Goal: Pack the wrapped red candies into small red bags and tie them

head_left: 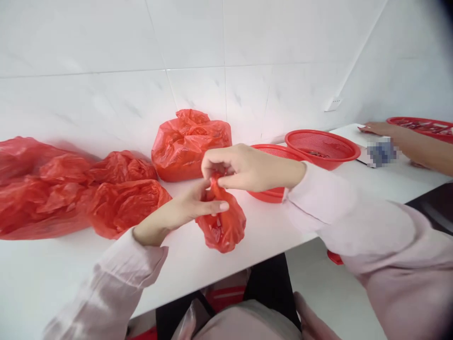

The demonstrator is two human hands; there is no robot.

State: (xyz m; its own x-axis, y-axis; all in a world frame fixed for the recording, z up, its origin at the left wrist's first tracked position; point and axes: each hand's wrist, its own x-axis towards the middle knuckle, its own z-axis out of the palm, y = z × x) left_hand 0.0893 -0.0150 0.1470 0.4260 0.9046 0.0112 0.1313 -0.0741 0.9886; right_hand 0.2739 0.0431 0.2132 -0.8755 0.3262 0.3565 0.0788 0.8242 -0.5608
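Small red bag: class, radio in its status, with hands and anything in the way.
Right hand pinching top of small red bag; left hand just below. Bag gathered, bulging underneath. Nothing visibly blocking; red basket behind right hand.

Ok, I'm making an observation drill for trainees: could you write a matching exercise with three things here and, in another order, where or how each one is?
Things
1. Small red plastic bag
2. White rectangular wall socket
3. Round red mesh basket

Places and states
A. On the white table, to the right of the small bag
B. Neck pinched by the right hand, left hand touching it
C. Fixed to the white tiled wall

Pairs: 1-B, 2-C, 3-A
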